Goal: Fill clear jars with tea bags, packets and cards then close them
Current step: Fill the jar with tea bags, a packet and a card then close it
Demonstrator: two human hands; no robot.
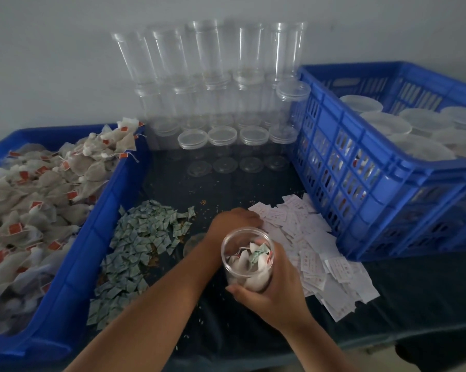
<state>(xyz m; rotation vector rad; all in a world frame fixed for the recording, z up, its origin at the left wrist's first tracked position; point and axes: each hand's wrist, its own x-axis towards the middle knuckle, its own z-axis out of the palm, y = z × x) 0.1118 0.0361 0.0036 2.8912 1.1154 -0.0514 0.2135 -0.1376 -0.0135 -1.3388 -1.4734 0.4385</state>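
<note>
1. Nearest: right hand (276, 288), fingers and thumb curled round a lidless clear jar (246, 260), mouth tipped toward the camera, over the dark surface (226, 331).
2. Inside the jar: white tea bags (240, 267) and one green packet (258, 254).
3. Just behind the jar: left hand (234, 220), knuckles up, reaching down onto the left edge of the white cards (307, 237) – fingertips hidden, so impossible to tell whether pinching a card or only touching.
4. Left of both hands: a spread heap of green packets (140, 237) on the surface.
5. Further left: a blue tray (73, 277) heaped with loose tea bags (33, 205), red tags showing.
6. Right, behind the cards: a blue slatted crate (387, 183) with filled, lidded jars (374, 122) inside.
7. Farthest – empty jars (213, 76), some capped, stacked against the pale wall (52, 49).
</note>
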